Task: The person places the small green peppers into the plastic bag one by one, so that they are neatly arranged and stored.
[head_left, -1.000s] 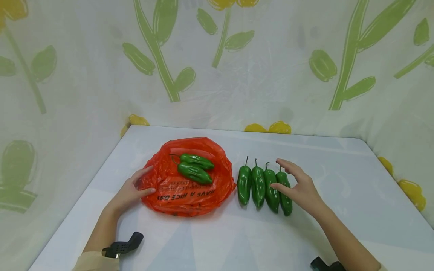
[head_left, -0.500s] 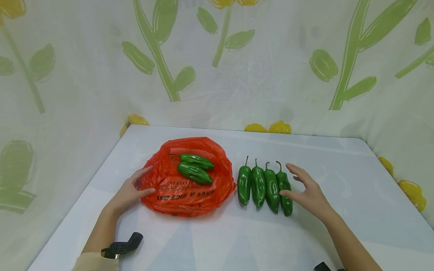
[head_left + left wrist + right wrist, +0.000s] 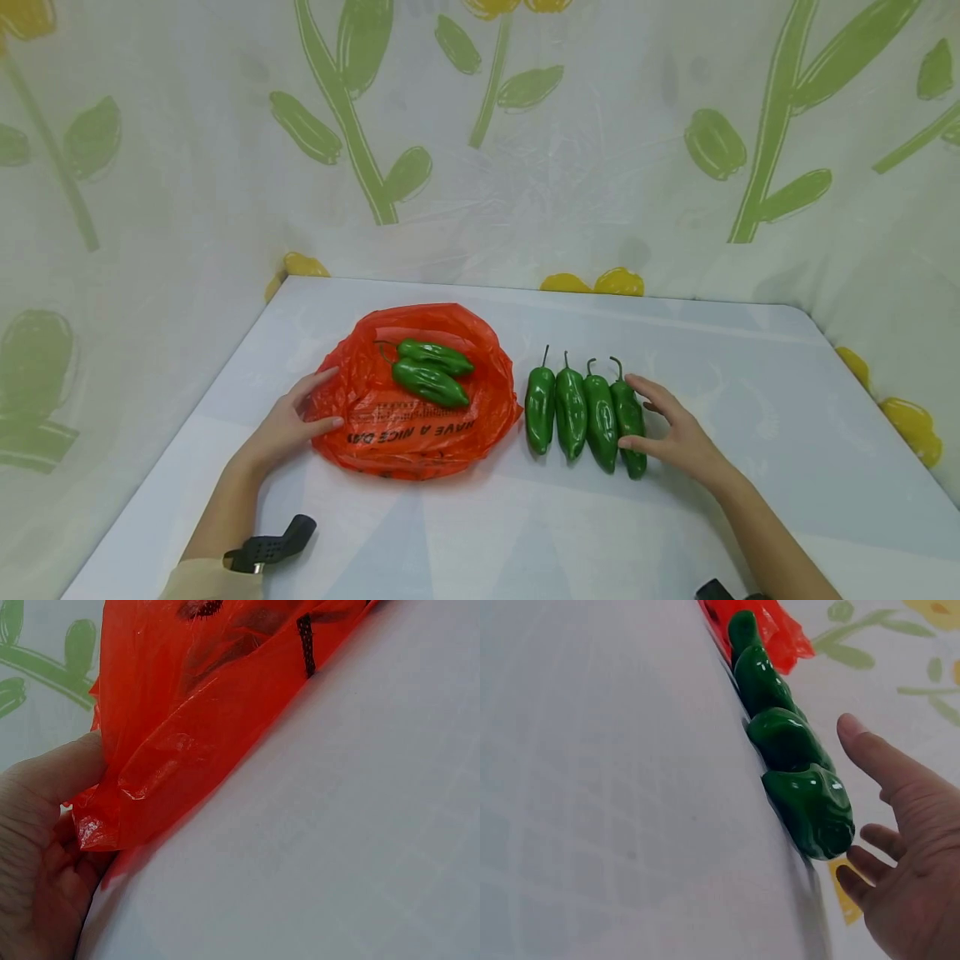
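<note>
A red plastic bag (image 3: 487, 408) lies spread on the table with two green chili peppers (image 3: 429, 382) on it. My left hand (image 3: 281, 429) holds the bag's left edge; in the left wrist view a fold of the bag sits between the thumb and the fingers. To the bag's right, several glossy green peppers (image 3: 571, 412) lie side by side, stems pointing away. My right hand (image 3: 678, 437) is at the rightmost pepper (image 3: 630, 417), thumb and fingers spread apart. In the right wrist view a gap shows between the thumb and that pepper (image 3: 810, 810); fingertips lie close to its far end.
Everything lies on a white table (image 3: 480, 542). Behind and beside it hangs a pale curtain (image 3: 600, 167) with green and yellow plant prints. A black wrist camera (image 3: 272, 546) is worn on the left forearm.
My right hand has moved right from above the two rightmost peppers, then lower and closer to the rightmost one. My left hand, the bag and the peppers have stayed in place.
</note>
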A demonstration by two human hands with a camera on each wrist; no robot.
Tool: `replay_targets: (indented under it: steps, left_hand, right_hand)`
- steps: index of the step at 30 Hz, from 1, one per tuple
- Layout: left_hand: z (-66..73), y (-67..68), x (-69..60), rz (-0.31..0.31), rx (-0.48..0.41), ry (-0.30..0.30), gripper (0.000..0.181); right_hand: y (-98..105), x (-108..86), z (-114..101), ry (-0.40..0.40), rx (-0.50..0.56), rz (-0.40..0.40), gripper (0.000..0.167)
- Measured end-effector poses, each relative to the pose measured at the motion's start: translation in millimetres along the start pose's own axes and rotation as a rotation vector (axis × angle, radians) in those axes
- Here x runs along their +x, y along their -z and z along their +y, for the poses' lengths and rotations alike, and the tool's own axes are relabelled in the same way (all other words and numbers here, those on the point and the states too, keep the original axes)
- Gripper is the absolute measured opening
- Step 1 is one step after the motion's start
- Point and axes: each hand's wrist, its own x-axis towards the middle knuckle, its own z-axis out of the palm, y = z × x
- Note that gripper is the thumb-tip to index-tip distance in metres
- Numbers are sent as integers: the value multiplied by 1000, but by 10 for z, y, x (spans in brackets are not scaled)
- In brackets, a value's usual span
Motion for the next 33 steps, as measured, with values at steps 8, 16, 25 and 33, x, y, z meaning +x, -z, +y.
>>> replay_targets:
  steps: [8,16,25,33]
  left_hand:
    - [-18,-11,4,1,-4,1,82]
    - [21,1,-4,-4,5,2,82]
    - [13,8,-21,-8,4,4,82]
    - [0,22,7,-32,-9,35,83]
  right_hand:
    - [-17,-29,33,-77,-44,-9,77]
    - [-23,-35,76,-165,-56,-12,69]
    - [-30,-31,56,-250,-14,7,61]
    - [-37,-21,13,-318,-71,86,54]
